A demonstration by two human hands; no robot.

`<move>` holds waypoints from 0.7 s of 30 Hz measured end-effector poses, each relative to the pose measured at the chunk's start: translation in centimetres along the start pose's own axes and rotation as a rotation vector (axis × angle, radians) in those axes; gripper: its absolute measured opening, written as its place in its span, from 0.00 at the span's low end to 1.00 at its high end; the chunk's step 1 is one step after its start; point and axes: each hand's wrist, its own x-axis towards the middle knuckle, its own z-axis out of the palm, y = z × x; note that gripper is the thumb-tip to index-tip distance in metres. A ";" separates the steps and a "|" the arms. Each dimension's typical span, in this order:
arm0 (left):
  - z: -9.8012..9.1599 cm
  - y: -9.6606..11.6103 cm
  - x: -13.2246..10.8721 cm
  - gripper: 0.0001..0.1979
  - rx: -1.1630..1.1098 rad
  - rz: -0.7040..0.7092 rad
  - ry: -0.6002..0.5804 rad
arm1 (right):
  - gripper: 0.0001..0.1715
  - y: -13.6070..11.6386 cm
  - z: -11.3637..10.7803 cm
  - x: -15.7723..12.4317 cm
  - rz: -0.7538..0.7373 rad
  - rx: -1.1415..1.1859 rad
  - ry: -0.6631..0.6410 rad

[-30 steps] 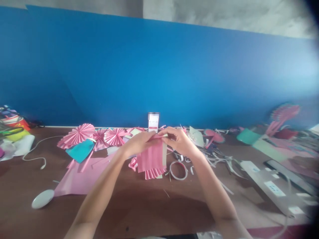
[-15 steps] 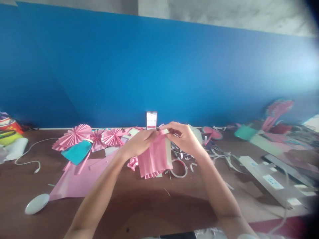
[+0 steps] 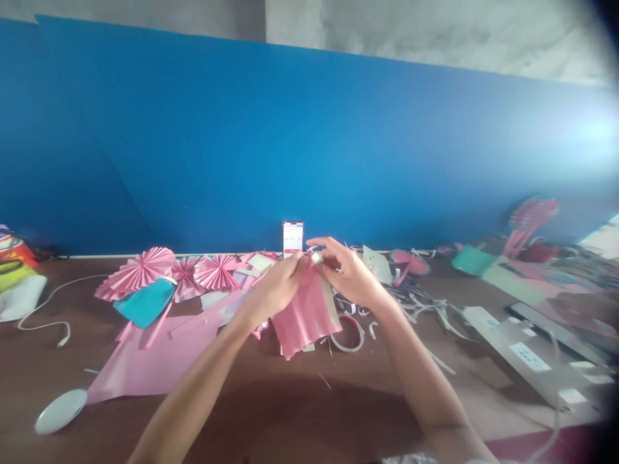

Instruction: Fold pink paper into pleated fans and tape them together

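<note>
A pleated pink paper (image 3: 304,316) hangs above the brown table (image 3: 271,406), held by its top edge. My left hand (image 3: 275,287) pinches that edge from the left. My right hand (image 3: 345,274) pinches it from the right, with a small pale strip at the fingertips. The two hands meet close together over the paper's top. Below the paper lies a ring of tape (image 3: 349,332).
Several pink paper fans (image 3: 138,272) and a teal piece (image 3: 144,303) lie at the back left, with a flat pink sheet (image 3: 155,357) in front. A phone (image 3: 293,238) leans on the blue backboard. White cable (image 3: 43,322), a white oval object (image 3: 60,410), paper scraps and long white strips (image 3: 522,354) lie around.
The two hands have drawn closer at the paper's top edge. The paper now hangs tilted, its pleats bunched narrower at the top. The view has shifted slightly.
</note>
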 end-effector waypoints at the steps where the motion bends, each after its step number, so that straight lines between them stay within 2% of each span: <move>1: 0.1 -0.1 0.1 0.22 0.012 0.010 -0.001 | 0.30 0.1 -0.1 0.0 0.004 0.018 -0.026; 6: 0.0 -0.3 0.4 0.24 0.049 0.019 -0.045 | 0.29 0.5 -0.9 0.0 0.006 0.096 -0.133; 10: -0.1 -0.6 0.5 0.26 0.057 -0.036 -0.078 | 0.24 0.6 -1.3 0.2 -0.005 0.101 -0.172; 16: -0.3 -0.9 0.7 0.27 0.006 -0.102 -0.070 | 0.17 1.2 -1.1 0.7 0.007 0.125 -0.151; 21: -0.3 -0.6 0.8 0.27 0.040 -0.066 -0.003 | 0.13 1.8 -0.3 0.9 0.069 0.200 -0.053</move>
